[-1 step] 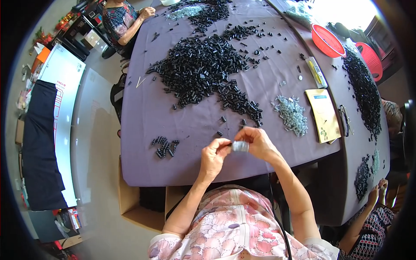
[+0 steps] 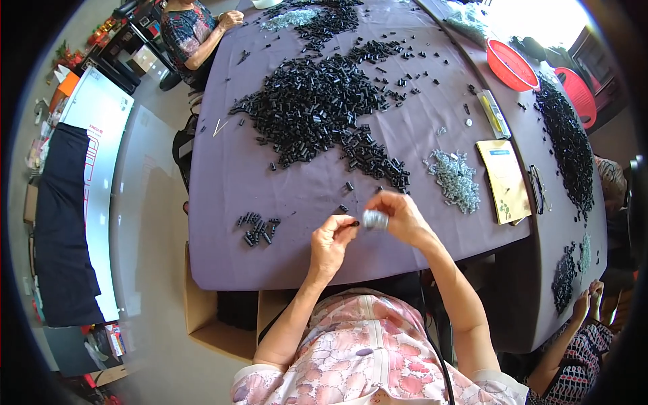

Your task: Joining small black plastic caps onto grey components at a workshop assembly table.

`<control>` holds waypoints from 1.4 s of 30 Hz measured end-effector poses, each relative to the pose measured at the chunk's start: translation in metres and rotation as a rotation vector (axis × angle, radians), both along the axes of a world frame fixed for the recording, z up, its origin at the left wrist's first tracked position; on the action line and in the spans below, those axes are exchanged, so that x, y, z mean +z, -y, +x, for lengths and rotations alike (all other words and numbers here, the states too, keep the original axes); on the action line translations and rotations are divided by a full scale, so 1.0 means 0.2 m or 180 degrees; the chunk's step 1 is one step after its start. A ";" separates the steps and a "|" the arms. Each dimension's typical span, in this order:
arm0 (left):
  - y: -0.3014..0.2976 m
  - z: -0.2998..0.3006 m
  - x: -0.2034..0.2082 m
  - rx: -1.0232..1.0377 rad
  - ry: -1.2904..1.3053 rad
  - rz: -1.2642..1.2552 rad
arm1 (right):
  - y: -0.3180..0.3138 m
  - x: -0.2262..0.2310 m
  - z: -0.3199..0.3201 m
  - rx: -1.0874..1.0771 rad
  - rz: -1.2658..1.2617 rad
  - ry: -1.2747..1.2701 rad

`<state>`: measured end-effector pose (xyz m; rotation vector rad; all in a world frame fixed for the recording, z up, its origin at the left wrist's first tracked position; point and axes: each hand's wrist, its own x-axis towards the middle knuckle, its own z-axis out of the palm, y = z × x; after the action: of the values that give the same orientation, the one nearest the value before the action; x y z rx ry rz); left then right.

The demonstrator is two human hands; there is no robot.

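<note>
Near counter [image 2: 223, 263] edge: my left grip [image 2: 332, 237] pinches one black piece [image 2: 352, 223]; right grip [image 2: 398, 214] clamps silver part [image 2: 374, 219]. Few done pieces [image 2: 257, 228] left; big heap [image 2: 317, 101] remains far.

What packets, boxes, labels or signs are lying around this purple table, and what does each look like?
Yellow booklet or flat packet: on the table right of the grey parts pile, rectangular, mustard yellow with small dark marks.
Narrow packet: just above it, near the red bowl, long and slim, pale with a yellow strip.
White panel: on the floor at left, big and rectangular, white with red lettering at its lower end.
Cardboard box: under the table's near edge, open, brown.
</note>
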<state>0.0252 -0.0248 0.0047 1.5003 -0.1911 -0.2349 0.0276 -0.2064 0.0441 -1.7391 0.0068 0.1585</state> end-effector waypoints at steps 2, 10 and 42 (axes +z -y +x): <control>-0.04 0.01 -0.01 0.0123 -0.0203 -0.0212 | -0.02 0.04 0.12 -0.0238 -0.1048 0.0679; -0.04 0.01 -0.05 0.0220 -0.0221 -0.0595 | -0.06 -0.14 0.40 -0.0275 -0.3071 0.2236; -0.03 -0.04 0.01 0.0090 -0.0514 -0.0495 | -0.14 -0.08 -0.19 -0.0379 0.0504 -0.0047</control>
<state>0.0177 -0.0197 0.0075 1.3224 -0.0574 -0.3103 -0.0112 -0.1783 0.0275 -1.5748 0.1057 0.0822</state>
